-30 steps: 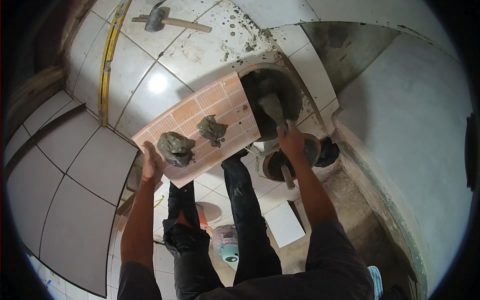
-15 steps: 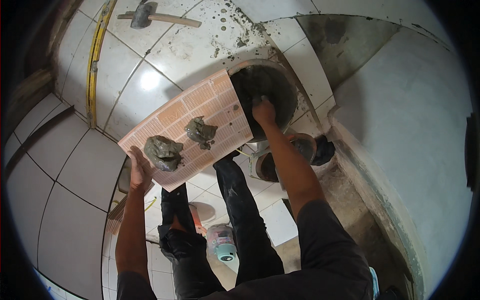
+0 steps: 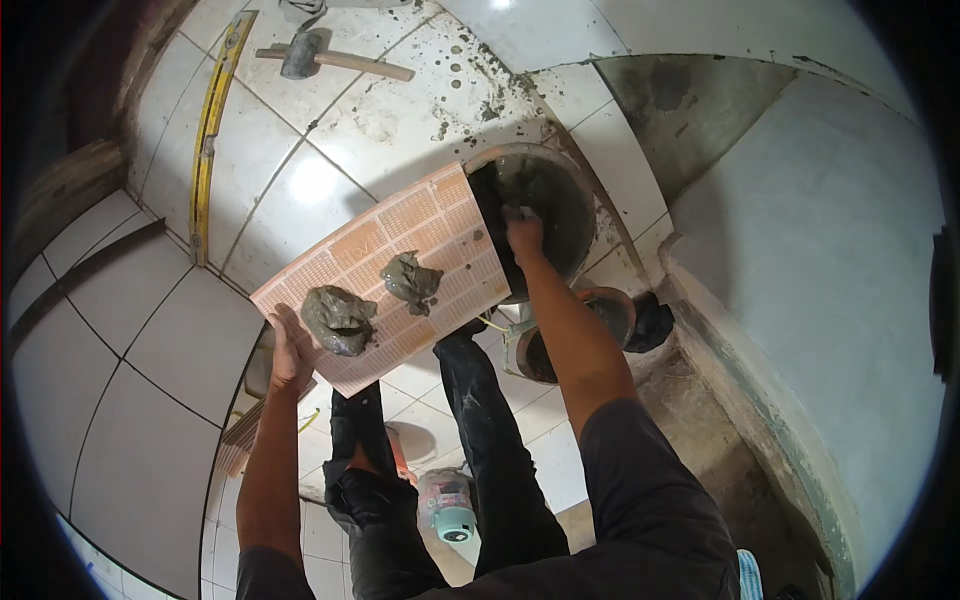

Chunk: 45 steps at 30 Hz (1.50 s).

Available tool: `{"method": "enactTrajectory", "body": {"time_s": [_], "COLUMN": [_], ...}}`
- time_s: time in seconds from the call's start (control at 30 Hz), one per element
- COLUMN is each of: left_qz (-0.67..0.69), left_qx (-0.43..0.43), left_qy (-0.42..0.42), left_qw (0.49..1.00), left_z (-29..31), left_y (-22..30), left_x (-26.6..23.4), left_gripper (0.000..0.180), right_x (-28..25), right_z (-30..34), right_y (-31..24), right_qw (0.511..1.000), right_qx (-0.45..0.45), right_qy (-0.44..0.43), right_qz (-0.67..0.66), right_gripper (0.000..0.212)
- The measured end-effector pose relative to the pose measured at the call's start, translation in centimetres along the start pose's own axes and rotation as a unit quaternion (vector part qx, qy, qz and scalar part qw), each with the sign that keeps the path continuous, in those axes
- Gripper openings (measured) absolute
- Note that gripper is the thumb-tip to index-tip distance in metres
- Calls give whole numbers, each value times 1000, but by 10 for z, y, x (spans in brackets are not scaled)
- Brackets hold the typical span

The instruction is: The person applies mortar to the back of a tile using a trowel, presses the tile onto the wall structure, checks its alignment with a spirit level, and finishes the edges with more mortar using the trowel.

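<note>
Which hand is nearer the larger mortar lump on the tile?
Left. The left hand holds the tile at its left end, beside the larger mortar lump; the right hand is farther off, at the round tub past the tile's right end.

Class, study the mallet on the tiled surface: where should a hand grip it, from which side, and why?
Probably best by the wooden handle, on the long stretch right of the dark head, coming from the near side: that slim, straight stretch lies uncovered, while the head is bulky.
</note>
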<state>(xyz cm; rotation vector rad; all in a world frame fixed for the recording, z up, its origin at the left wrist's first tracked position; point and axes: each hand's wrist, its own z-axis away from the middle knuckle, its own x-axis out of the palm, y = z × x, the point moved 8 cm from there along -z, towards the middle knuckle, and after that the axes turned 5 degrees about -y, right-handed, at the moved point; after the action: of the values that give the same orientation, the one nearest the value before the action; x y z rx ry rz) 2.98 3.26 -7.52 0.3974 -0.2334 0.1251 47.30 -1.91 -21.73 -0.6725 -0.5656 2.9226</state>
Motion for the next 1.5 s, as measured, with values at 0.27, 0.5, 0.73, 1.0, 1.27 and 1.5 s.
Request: {"method": "enactTrajectory", "body": {"time_s": [0.27,0.5,0.73,1.0,1.27,1.5], "left_qz": [11,9,13,23,35,45], "left_qx": [0,25,26,-4,2,0], "left_qy": [-32,-63,-75,-68,-76,-107], "left_qw": [999,998,997,997,997,993], "left_z": [-9,1,-2,4,-4,-4], "left_y": [-1,8,8,6,8,4], "left_x": [22,10,15,17,17,18], "left_gripper": [87,82,87,90,90,89], "right_x": [-47,-59,5,60,19,-11], "right_z": [34,114,216,258,270,263], "right_y": [4,-36,-77,-62,-31,-38], "right_qw": [961,960,920,891,877,896], "right_qx": [-190,-239,-376,-387,-400,-375], "right_qy": [200,121,-25,-42,-18,22], "right_qz": [6,83,109,233,266,237], "right_gripper": [37,50,30,24,22,23]}}
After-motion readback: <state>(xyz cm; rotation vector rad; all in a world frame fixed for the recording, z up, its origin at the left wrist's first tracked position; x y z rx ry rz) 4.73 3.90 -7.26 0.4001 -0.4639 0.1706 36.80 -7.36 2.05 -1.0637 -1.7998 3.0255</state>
